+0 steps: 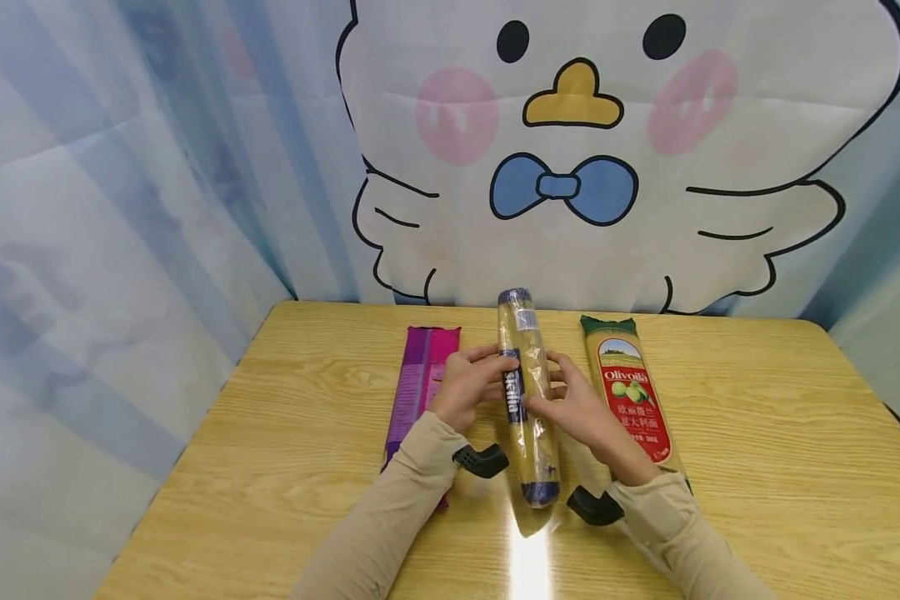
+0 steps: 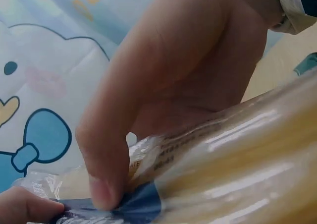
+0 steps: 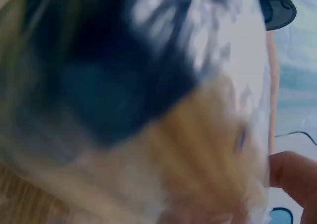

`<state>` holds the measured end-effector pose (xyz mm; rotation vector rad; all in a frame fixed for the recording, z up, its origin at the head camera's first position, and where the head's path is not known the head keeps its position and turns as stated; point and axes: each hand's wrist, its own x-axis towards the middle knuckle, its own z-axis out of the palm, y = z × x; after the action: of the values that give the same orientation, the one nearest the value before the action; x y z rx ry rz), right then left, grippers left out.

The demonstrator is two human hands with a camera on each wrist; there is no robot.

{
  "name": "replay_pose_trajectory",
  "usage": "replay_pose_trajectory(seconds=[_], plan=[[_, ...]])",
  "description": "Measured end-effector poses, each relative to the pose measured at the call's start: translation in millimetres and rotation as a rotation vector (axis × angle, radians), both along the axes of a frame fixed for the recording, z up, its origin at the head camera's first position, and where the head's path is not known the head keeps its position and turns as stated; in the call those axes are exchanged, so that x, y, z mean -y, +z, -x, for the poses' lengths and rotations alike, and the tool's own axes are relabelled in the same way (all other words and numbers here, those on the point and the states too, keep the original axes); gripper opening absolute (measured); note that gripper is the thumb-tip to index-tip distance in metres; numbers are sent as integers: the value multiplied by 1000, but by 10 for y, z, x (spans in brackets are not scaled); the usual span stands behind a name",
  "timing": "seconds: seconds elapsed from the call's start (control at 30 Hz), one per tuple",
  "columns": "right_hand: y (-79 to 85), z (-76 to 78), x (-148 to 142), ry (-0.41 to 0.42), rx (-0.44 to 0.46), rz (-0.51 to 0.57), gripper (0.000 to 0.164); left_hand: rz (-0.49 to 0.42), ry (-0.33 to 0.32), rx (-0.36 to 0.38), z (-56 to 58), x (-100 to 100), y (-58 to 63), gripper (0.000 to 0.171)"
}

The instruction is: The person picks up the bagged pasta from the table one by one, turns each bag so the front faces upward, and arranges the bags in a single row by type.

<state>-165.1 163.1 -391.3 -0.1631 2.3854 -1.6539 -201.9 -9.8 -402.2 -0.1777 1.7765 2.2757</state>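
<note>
A long, clear-wrapped spaghetti pack with dark blue ends and a blue label is held above the middle of the table, its far end tilted slightly left. My left hand grips its left side near the label, the thumb lying on top. From the other side my right hand holds it, thumb on the wrapper and fingers partly hidden behind. In the left wrist view, the left hand bends over the shiny wrapper, fingertip at the blue label. The right wrist view is mostly filled by the blurred pack.
A purple and pink packet lies to the left, partly covered by the left arm. On the right lies an Olivoila pasta pack with a red label and green ends. Behind the wooden table hangs a cartoon-print curtain.
</note>
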Motion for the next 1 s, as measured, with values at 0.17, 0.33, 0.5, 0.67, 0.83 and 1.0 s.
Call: replay_pose_trajectory(seconds=[0.17,0.33,0.5,0.67,0.83,1.0], plan=[[102,-58,-9,-19,-109,-119,88,-25,34,-20,-5,-43,49,50],[187,-123,21,-53,-199,-232,91,-20,57,-31,-9,-61,86,45],[218,-174,68,-69,-259,-324,93,-15,78,-32,-25,-79,111,45],[215,-204,101,-55,-276,-360,92,-9,104,-40,-43,-98,141,43],[193,-201,102,-53,-279,-343,82,16,104,-74,-68,-122,171,42],[164,-194,87,-60,-262,-280,76,37,87,-98,-89,-118,187,41]])
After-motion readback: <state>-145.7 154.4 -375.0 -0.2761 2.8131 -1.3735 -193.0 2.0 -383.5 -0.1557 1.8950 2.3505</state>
